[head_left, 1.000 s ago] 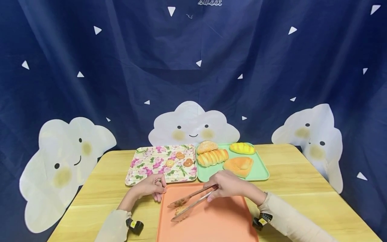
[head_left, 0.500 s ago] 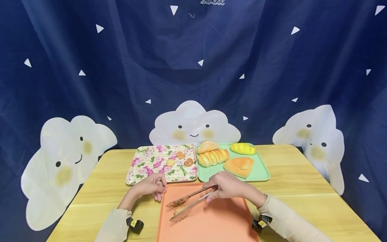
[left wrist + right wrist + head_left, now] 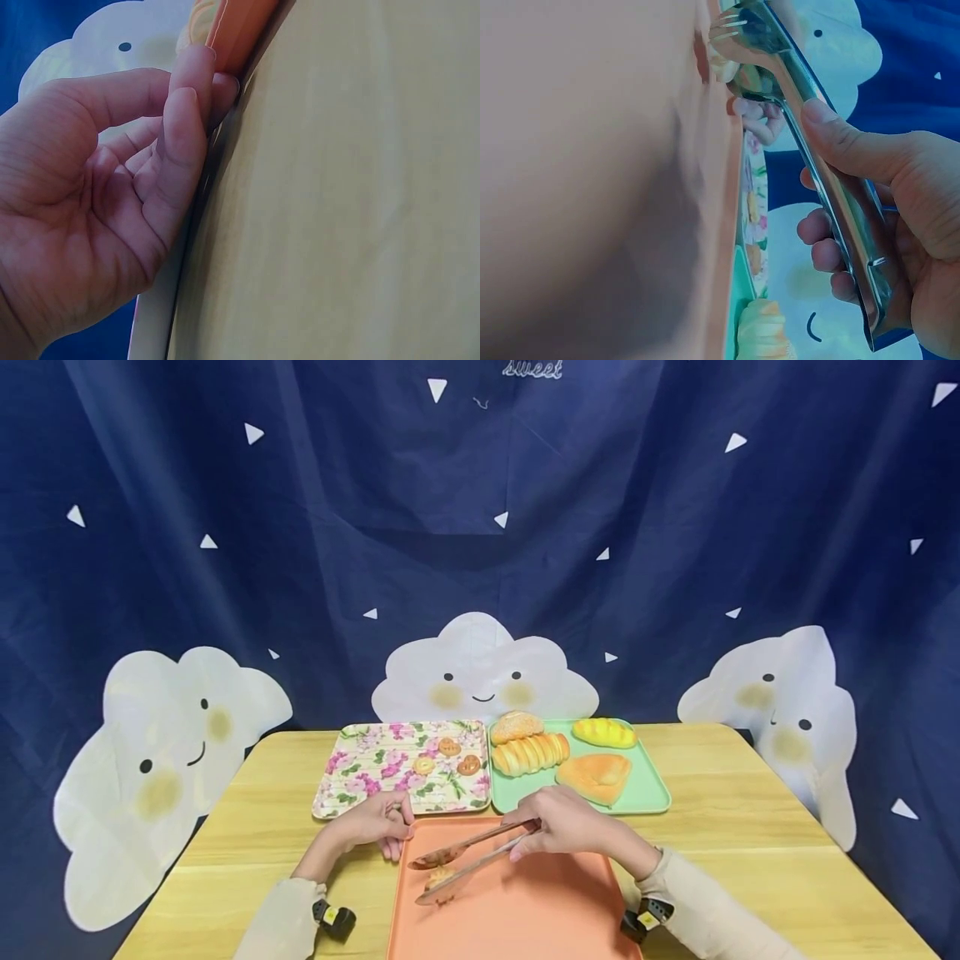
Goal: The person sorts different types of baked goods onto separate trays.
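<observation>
My right hand (image 3: 562, 822) grips metal tongs (image 3: 480, 864), its thumb along one arm in the right wrist view. Between the tong heads is a small golden cookie (image 3: 437, 879), low over the left part of the orange tray (image 3: 540, 910). The lower tong arm partly covers the cookie in the head view. My left hand (image 3: 375, 824) pinches the orange tray's far left corner; the left wrist view shows its fingertips and thumb at the rim, the other fingers loosely bent.
Behind the orange tray, a flowered tray (image 3: 352, 806) bears several small cookies, including a brown pretzel-shaped one (image 3: 468, 765). Beside it, a green tray (image 3: 648, 793) holds a striped roll (image 3: 531, 755), a sesame bun (image 3: 516, 727), a yellow loaf (image 3: 604, 732) and a triangular bread (image 3: 595, 778).
The tongs and the cookie between them have shifted slightly left over the orange tray. My left hand has stayed at the tray's corner. The head view has shifted a little.
</observation>
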`<action>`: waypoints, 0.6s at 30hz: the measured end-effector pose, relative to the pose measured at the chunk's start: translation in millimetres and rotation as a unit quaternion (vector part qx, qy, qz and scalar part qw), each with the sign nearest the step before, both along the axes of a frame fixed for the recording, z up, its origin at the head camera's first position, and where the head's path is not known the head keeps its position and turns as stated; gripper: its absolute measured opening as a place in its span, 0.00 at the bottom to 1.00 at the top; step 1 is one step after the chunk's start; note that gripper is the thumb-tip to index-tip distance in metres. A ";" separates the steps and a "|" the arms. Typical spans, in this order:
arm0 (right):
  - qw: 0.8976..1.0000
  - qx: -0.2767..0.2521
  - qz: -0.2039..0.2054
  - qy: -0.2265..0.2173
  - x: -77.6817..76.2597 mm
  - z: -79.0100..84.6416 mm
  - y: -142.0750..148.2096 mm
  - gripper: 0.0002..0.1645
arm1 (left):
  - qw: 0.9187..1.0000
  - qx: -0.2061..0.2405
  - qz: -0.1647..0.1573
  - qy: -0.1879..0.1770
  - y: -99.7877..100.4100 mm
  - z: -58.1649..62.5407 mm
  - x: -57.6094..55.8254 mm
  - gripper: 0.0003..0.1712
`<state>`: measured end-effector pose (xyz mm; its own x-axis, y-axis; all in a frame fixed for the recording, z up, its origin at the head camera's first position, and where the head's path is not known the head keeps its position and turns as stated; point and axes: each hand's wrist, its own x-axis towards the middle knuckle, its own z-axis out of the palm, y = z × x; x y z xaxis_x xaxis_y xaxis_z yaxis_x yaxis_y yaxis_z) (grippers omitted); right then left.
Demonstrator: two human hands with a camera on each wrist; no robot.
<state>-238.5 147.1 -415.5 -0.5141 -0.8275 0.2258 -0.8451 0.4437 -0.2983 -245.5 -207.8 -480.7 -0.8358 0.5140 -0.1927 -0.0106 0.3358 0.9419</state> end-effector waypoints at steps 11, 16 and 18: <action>1.000 -0.023 -0.011 -0.005 -1.6 4.9 3.9 0.24 | 1.000 0.006 0.004 0.000 1.0 0.8 1.3 0.09; 0.999 -0.032 -0.018 -0.002 -3.6 7.1 5.1 0.23 | 1.000 0.004 0.004 0.001 0.9 -0.5 1.3 0.09; 0.999 -0.036 -0.017 -0.002 -4.7 8.4 5.4 0.22 | 1.000 0.003 0.004 0.002 0.9 -0.9 1.3 0.09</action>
